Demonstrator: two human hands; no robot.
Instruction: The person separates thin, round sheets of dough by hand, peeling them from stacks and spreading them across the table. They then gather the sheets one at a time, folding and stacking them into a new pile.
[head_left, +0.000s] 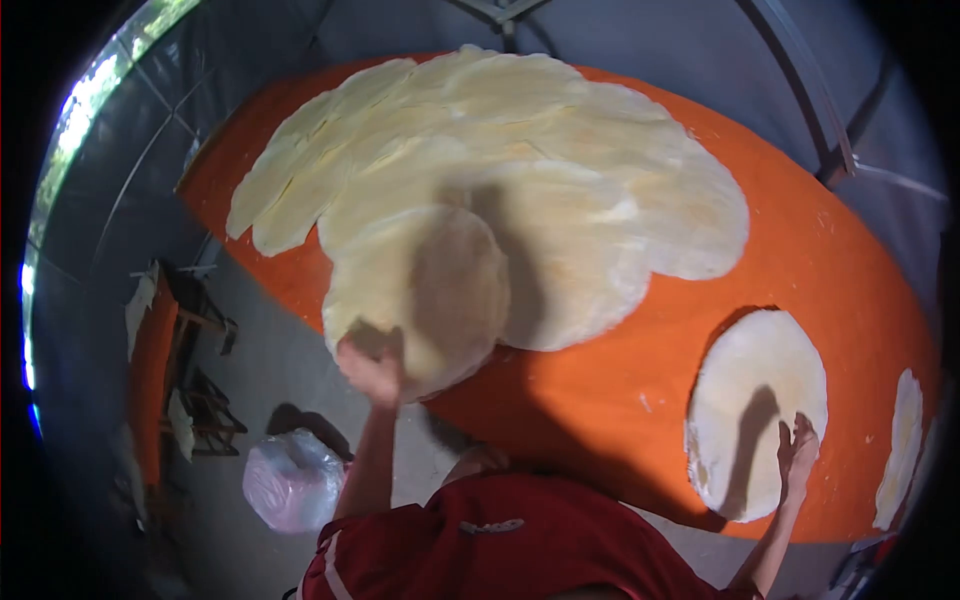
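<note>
My left hand (pixel 372 374) is at the near edge of a thin round flatbread (pixel 455 290), with its fingers apart. This round lies over other overlapping pale flatbreads (pixel 540 110) spread across the orange cloth (pixel 850 290). Off to the right, my right hand (pixel 798 450) hovers at the right side of a thick round stack of flatbreads (pixel 760 370), its fingers spread and nothing between them. Shadows fall across both the stack and the spread-out rounds.
Another pale flatbread (pixel 902 450) lies at the orange cloth's far right end. A bundle wrapped in clear plastic (pixel 294 480) sits on the floor at left. Beyond it stands a low wooden rack (pixel 205 420) beside an orange-covered surface (pixel 152 390). Grey tent walls (pixel 640 35) surround the table.
</note>
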